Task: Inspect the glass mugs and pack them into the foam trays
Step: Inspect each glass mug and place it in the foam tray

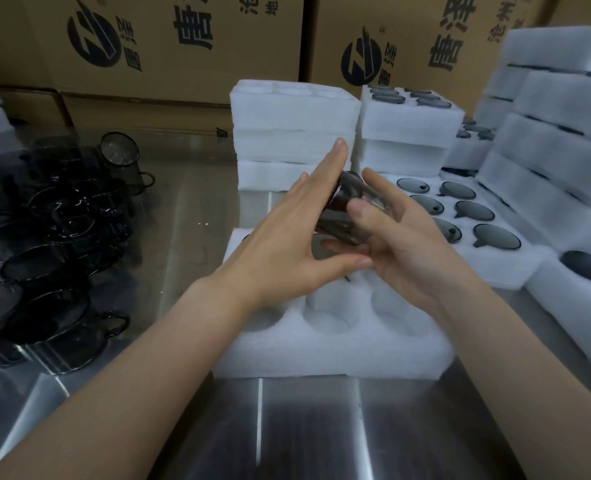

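Dark glass mug [347, 199] held tilted above a foam tray [321, 355] on a steel bench [287, 427], left grip [287, 233] flat, fingers straight against the glass, right grip [401, 244] curled round it, loose mugs [45, 258] at left, filled trays [495, 271] at right.

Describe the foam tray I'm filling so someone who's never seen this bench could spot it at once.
On the steel table, look at the near edge, centre, below the left hand and right hand holding a dark glass mug. The white foam tray there lies single and flat, front wells empty, unlike the filled trays to its right and the stacked trays behind.
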{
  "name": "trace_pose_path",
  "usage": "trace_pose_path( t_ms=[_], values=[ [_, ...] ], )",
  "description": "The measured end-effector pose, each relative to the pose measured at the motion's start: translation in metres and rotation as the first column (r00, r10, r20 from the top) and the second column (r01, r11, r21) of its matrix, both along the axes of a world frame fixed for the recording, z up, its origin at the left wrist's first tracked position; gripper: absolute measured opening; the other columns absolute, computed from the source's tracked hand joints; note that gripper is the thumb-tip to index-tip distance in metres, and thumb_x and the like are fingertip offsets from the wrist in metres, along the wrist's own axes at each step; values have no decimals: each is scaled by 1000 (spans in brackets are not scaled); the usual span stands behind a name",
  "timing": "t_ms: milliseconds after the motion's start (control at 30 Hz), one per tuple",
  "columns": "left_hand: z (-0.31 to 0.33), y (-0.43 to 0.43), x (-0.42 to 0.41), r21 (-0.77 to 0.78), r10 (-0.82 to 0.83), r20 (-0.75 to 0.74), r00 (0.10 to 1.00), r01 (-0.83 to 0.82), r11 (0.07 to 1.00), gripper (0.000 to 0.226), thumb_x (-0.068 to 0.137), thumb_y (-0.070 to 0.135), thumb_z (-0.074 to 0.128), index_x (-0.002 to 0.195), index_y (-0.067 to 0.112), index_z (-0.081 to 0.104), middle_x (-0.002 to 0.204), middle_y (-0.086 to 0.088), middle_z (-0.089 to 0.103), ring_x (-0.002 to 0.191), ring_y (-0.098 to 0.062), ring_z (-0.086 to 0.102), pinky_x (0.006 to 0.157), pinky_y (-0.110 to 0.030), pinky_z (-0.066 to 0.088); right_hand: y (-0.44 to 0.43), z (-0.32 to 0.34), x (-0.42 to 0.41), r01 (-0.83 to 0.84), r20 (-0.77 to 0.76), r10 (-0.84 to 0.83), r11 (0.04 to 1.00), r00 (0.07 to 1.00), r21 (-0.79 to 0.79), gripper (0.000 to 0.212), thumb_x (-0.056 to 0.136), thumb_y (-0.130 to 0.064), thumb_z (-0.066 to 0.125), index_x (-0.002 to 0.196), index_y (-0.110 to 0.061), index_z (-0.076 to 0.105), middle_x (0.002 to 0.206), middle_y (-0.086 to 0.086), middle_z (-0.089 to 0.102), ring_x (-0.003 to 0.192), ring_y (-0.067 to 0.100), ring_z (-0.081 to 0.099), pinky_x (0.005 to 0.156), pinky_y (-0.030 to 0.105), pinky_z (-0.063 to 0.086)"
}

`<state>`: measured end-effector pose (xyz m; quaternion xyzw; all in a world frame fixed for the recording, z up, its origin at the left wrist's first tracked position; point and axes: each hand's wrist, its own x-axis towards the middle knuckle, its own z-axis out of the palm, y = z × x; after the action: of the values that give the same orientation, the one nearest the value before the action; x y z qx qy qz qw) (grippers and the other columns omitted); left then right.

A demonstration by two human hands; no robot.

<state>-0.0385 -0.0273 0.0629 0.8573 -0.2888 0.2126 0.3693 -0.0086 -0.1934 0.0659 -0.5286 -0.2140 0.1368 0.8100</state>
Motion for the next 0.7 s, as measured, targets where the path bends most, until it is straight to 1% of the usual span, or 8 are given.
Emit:
trace_pose_path(
  t_ms=[33, 100, 167, 233, 333, 400, 567, 700],
  values=[
    [0, 0, 0, -16, 18, -22, 1000, -18, 1000, 107, 76, 48, 72, 156, 23, 4, 150, 5, 42, 135, -9, 42, 110, -35, 38, 0, -1, -1, 9, 11, -9, 1000, 1000, 1, 93, 71, -13, 77, 150, -8, 29, 116, 11, 69, 93, 24, 72, 73, 35, 58],
    [0, -1, 0, -58, 49, -47, 998, -52, 997, 107, 74, 51, 71, 156, 26, 7, 139, 6, 52, 125, -7, 51, 101, -23, 43, 4, 0, -3, 30, 79, -23, 996, 997, -83, 73, 75, -7, 73, 141, -2, 43, 114, 14, 67, 92, 22, 71, 77, 33, 57],
    [-2, -1, 1, -88, 65, -30, 997, -68, 994, 103, 74, 46, 74, 155, 23, 13, 141, 6, 52, 122, -5, 51, 96, -10, 40, 5, 0, -4, 82, 113, -68, 989, 991, -120, 61, 74, -8, 73, 132, -4, 52, 114, 14, 68, 99, 25, 70, 80, 35, 56],
    [-3, -1, 2, -116, 61, 3, 998, -61, 991, 100, 74, 42, 76, 154, 19, 20, 143, 7, 48, 125, -3, 46, 96, -2, 34, 4, -2, -4, 114, 139, -98, 987, 985, -112, 56, 74, -9, 73, 127, -5, 53, 108, 10, 71, 96, 23, 71, 76, 33, 56],
    [-3, -1, 2, -169, 31, 40, 999, -23, 985, 96, 72, 37, 78, 151, 20, 27, 142, 11, 46, 127, 4, 44, 101, -5, 33, 5, -1, -6, 136, 180, -113, 983, 977, -121, 46, 79, -15, 70, 122, -6, 58, 106, 8, 72, 93, 21, 72, 71, 31, 57],
    [-2, 0, 3, -190, 11, 43, 999, -2, 982, 93, 72, 32, 81, 150, 20, 30, 147, 7, 45, 130, 4, 42, 103, -8, 33, 5, -1, -8, 157, 194, -129, 978, 972, -138, 39, 81, -19, 69, 118, -7, 63, 105, 10, 72, 91, 21, 71, 68, 32, 57],
    [0, 1, 2, -152, -15, 75, 997, 27, 988, 85, 74, 26, 80, 146, 13, 37, 155, -1, 35, 140, -4, 34, 111, -15, 31, 4, 0, -8, 189, 175, -159, 967, 972, -172, 42, 80, -27, 70, 115, -5, 66, 116, 25, 66, 107, 44, 64, 78, 49, 58],
    [2, 1, 1, -120, -46, 93, 995, 57, 991, 80, 74, 20, 81, 142, 9, 42, 156, -3, 32, 143, -7, 30, 114, -20, 29, 2, 2, -8, 145, 140, -123, 977, 982, -154, 44, 82, -26, 67, 118, -2, 62, 113, 21, 69, 99, 40, 69, 70, 41, 57]
  ],
)
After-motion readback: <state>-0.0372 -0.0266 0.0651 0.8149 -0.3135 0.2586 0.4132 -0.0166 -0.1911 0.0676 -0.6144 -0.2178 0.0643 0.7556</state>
